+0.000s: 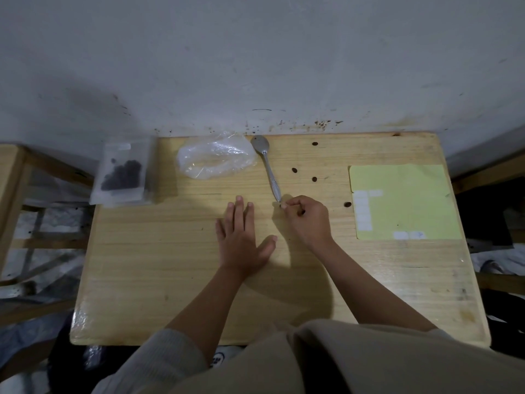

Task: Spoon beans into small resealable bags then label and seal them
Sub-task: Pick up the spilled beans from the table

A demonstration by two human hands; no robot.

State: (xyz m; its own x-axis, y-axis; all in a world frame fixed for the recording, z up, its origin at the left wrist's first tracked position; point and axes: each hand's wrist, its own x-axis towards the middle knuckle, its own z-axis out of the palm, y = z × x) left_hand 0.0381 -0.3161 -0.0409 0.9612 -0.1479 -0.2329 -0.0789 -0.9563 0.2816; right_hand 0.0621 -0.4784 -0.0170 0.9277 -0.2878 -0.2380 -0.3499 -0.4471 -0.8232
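Beans are what your right hand is working on: its fingers are curled tight, thumb and forefinger pinching one dark bean just at the tip of the spoon handle, near the centre of the frame. Another dark bean seems tucked under the curled fingers, though you cannot tell for sure. Your left hand lies flat on the wooden table just beside it, fingers straight and spread, holding nothing. Loose beans sit scattered right of the spoon, apart from your pinch. At upper centre, touching the spoon bowl's left side, lies a crumpled clear plastic bag. At upper left, a small resealable bag holding dark beans overhangs the table edge. Right of frame lies the yellow label sheet.
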